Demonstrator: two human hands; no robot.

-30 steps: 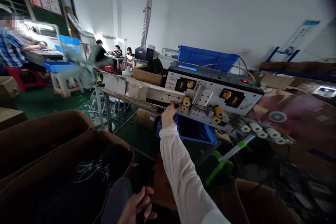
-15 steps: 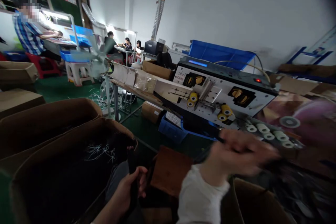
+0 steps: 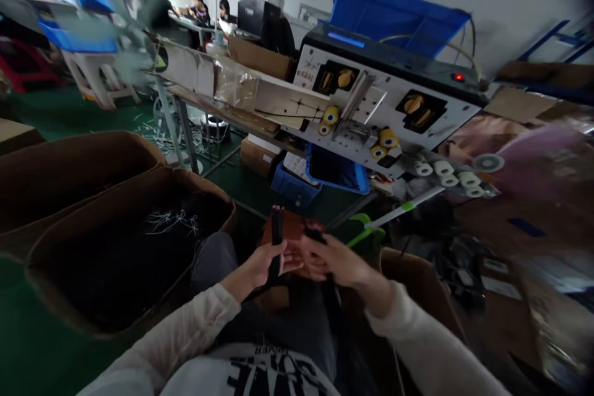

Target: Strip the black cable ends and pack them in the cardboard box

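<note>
My left hand (image 3: 260,269) is closed round a slim black bundle, perhaps cables (image 3: 277,229), with its thumb across it. The bundle stands roughly upright and has small reddish tips at its top end. Close to its right, my right hand (image 3: 336,260) grips a second black bundle (image 3: 315,232), also reddish at the end; a dark length trails down below that hand. Both hands are over my lap, in front of a reddish-brown box (image 3: 297,223). The fingertips of the two hands nearly meet, and I cannot tell if they touch.
Deep cardboard boxes (image 3: 46,253) stand at my left, one holding dark contents and white ties (image 3: 174,221). Another carton (image 3: 417,260) is by my right leg. Ahead is a bench machine (image 3: 371,93) with yellow rollers. A fan (image 3: 125,37) and several people are beyond.
My right hand has come from the far right, in front of the machine, to beside my left hand, bringing a black bundle. My view has tilted down.
</note>
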